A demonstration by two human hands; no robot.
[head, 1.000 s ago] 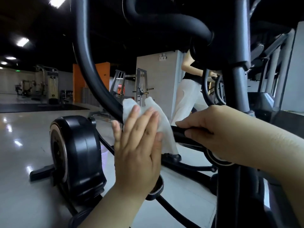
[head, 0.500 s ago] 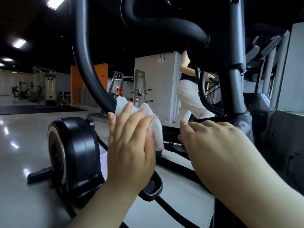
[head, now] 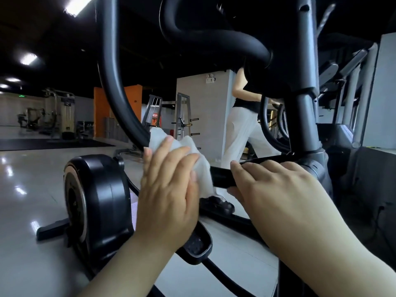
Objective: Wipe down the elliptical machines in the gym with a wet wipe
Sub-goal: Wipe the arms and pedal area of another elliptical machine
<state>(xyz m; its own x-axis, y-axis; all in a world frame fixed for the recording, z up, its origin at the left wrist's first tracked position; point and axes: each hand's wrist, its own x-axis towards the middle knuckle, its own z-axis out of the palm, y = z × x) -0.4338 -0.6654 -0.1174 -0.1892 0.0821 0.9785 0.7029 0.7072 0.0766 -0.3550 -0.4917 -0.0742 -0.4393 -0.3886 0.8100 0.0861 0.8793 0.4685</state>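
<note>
Wipe [head: 203, 170] sits dead centre of the head view, draped over the black bar [head: 116, 93] where it bends toward the column [head: 306, 116] at 3 o'clock. Left hand [head: 169, 189] presses it on with flat, straight fingers laid side by side, no pinch. Right hand [head: 276, 189], just at 3 o'clock of the wipe, has its fingers curled over the top of the same bar. Thumb looks tucked underneath but is mostly hidden, so call it a probable wrap. Flywheel [head: 102, 200] at 8 o'clock, pedal [head: 196, 247] at 6.

Step in hand, as I read it: wiping the bar. To do it well:
- right hand braces so the bar can't swing
- left cups the wipe round the tube, since a flat palm likely misses the far side
- stroke toward 11 o'clock up the curve, firm even pressure
- refold once the wipe greys
</note>
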